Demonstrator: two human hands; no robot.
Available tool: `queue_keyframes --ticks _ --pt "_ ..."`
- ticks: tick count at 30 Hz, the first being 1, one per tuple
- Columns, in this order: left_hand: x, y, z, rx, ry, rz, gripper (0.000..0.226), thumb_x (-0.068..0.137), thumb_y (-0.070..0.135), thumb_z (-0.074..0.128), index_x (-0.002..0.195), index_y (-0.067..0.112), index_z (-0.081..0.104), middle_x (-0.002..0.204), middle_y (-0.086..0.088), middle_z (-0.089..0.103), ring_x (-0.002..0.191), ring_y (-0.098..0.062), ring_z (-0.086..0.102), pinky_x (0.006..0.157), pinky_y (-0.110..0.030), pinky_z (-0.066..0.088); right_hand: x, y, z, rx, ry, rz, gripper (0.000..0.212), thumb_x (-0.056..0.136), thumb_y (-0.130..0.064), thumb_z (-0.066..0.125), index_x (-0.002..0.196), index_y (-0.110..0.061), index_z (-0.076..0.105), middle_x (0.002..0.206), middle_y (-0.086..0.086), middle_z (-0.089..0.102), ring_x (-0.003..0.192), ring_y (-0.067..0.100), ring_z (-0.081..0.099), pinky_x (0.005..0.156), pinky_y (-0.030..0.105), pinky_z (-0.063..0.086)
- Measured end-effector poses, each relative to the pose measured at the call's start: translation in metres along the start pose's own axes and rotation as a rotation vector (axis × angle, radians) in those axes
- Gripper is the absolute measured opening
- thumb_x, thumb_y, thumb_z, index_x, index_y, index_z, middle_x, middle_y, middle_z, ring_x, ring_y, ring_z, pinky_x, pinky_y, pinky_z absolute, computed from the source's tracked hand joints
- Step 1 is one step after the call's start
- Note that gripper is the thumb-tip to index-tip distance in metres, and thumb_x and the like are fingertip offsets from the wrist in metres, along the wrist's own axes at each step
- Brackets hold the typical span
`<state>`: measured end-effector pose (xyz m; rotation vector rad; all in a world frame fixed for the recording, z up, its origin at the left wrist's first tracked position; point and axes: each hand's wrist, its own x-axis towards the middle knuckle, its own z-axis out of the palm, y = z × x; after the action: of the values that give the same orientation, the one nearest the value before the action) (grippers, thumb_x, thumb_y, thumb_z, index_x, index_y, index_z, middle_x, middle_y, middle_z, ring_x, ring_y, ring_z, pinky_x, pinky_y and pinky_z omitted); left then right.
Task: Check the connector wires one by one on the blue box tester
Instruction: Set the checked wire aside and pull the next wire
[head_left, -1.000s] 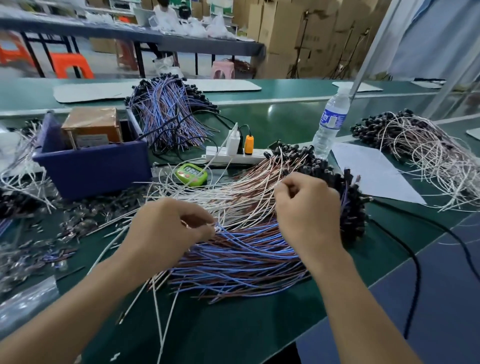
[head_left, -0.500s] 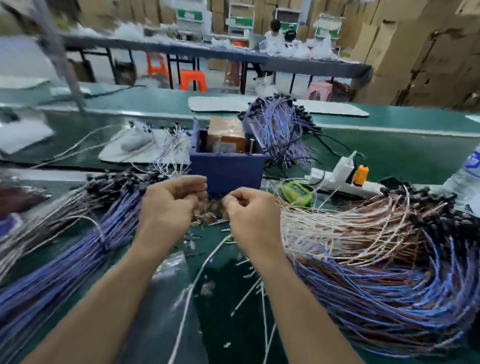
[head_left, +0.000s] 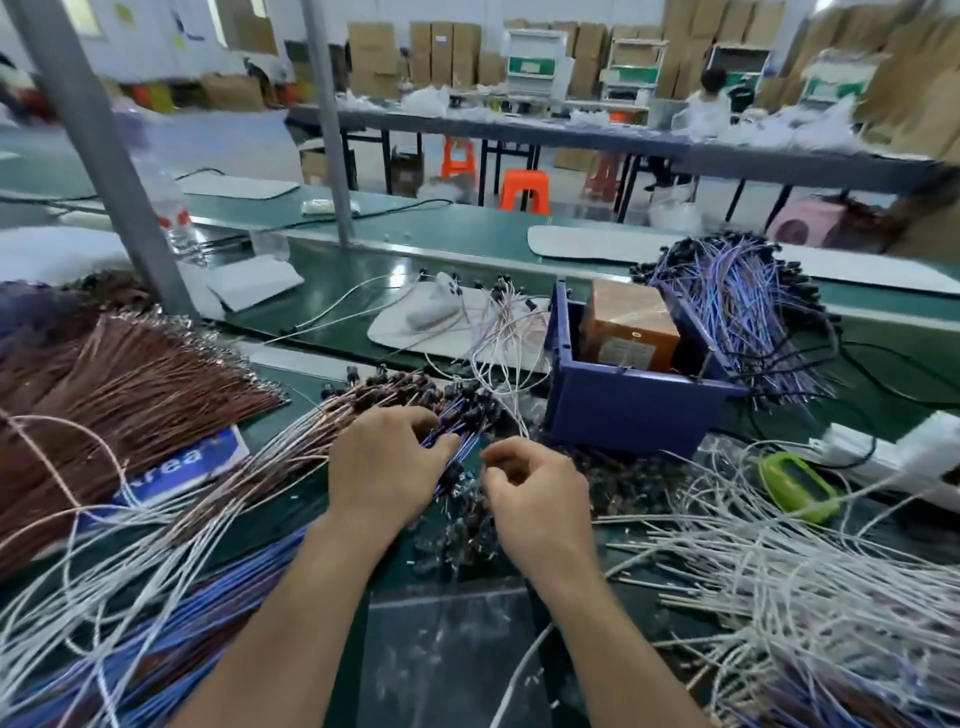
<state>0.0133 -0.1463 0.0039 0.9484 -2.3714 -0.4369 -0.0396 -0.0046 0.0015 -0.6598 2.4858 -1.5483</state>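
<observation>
The blue box tester (head_left: 623, 415) stands right of centre on the green bench, with an orange-brown unit (head_left: 628, 327) inside it. My left hand (head_left: 384, 467) lies on the black connector ends of a long blue and white wire bundle (head_left: 291, 467) just left of the box, with blue wires pinched between thumb and fingers. My right hand (head_left: 535, 488) hovers beside it over a heap of small dark connectors (head_left: 457, 530). Its fingers are loosely curled and I see nothing in them.
A thick brown wire bundle (head_left: 104, 384) fills the left. Loose white wires (head_left: 805, 597) spread on the right near a green handheld meter (head_left: 800, 486) and a white power strip (head_left: 883, 457). More blue wires (head_left: 737, 312) lie behind the box. A grey post (head_left: 98, 156) rises at the left.
My view and both hands swung left, from the right-hand pile past the blue box to the left bundle. The hands were pinched close together; the right has now let go and moved off.
</observation>
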Motion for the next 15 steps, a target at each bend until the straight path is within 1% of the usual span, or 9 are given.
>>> queue_keyframes --ticks 2,4,7,9,11,13,15 --pt "0.0002 -0.0029 -0.0001 0.029 -0.005 0.016 0.039 0.079 0.059 0.078 0.112 0.038 0.078 0.106 0.0 0.075 0.099 -0.021 0.067 0.085 -0.033 0.051 -0.0006 0.0047 0.0005 0.026 -0.013 0.002 0.017 0.088 -0.016 0.067 0.085 -0.03 0.076 0.071 -0.022 0.071 0.063 -0.002 0.066 0.051 0.012 0.045" --pt "-0.0022 -0.0029 0.0004 0.089 0.029 0.043 0.04 0.081 0.055 0.079 0.114 0.033 0.078 0.105 -0.001 0.076 0.1 -0.023 0.066 0.089 -0.036 0.05 -0.001 0.0071 -0.0017 0.058 -0.034 0.006 0.018 0.089 -0.015 0.067 0.084 -0.031 0.075 0.072 -0.021 0.071 0.063 0.001 0.067 0.051 0.014 0.046" --pt "-0.0047 -0.0001 0.004 0.117 0.088 0.082 0.024 0.083 0.042 0.083 0.1 0.025 0.083 0.091 0.001 0.078 0.088 -0.022 0.064 0.087 -0.038 0.048 0.0001 0.01 -0.0042 0.063 -0.047 -0.004 0.018 0.089 -0.015 0.068 0.082 -0.031 0.075 0.071 -0.017 0.072 0.066 0.004 0.069 0.054 0.015 0.049" --pt "-0.0044 -0.0003 0.0039 0.128 0.102 0.089 0.01 0.084 0.035 0.082 0.087 0.026 0.084 0.08 0.003 0.077 0.077 -0.017 0.054 0.087 -0.038 0.043 -0.0003 0.0106 -0.0054 0.08 -0.051 -0.002 0.02 0.089 -0.014 0.068 0.081 -0.03 0.075 0.07 -0.015 0.072 0.064 0.005 0.068 0.053 0.015 0.049" --pt "-0.005 -0.0016 0.004 0.14 0.117 0.086 0.009 0.087 0.03 0.08 0.08 0.025 0.083 0.073 0.003 0.075 0.071 -0.015 0.044 0.086 -0.039 0.038 -0.0009 0.0104 -0.0066 0.102 -0.054 0.006 0.021 0.089 -0.013 0.068 0.08 -0.03 0.075 0.069 -0.013 0.072 0.062 0.007 0.068 0.052 0.017 0.051" --pt "-0.0067 -0.0013 0.0028 0.13 0.159 0.083 0.011 0.088 0.027 0.078 0.079 0.023 0.083 0.073 0.001 0.075 0.07 -0.018 0.05 0.084 -0.038 0.035 -0.0018 0.0095 -0.0078 0.146 -0.051 -0.003 0.021 0.088 -0.012 0.068 0.078 -0.03 0.075 0.067 -0.01 0.072 0.059 0.01 0.068 0.051 0.02 0.052" --pt "-0.0084 0.001 -0.0004 0.104 0.24 0.086 0.008 0.088 0.027 0.078 0.082 0.023 0.081 0.074 0.001 0.076 0.07 -0.02 0.058 0.079 -0.035 0.03 -0.0034 0.0079 -0.0087 0.229 -0.045 -0.018 0.022 0.086 -0.01 0.069 0.077 -0.029 0.076 0.065 -0.005 0.072 0.056 0.014 0.066 0.05 0.025 0.053"
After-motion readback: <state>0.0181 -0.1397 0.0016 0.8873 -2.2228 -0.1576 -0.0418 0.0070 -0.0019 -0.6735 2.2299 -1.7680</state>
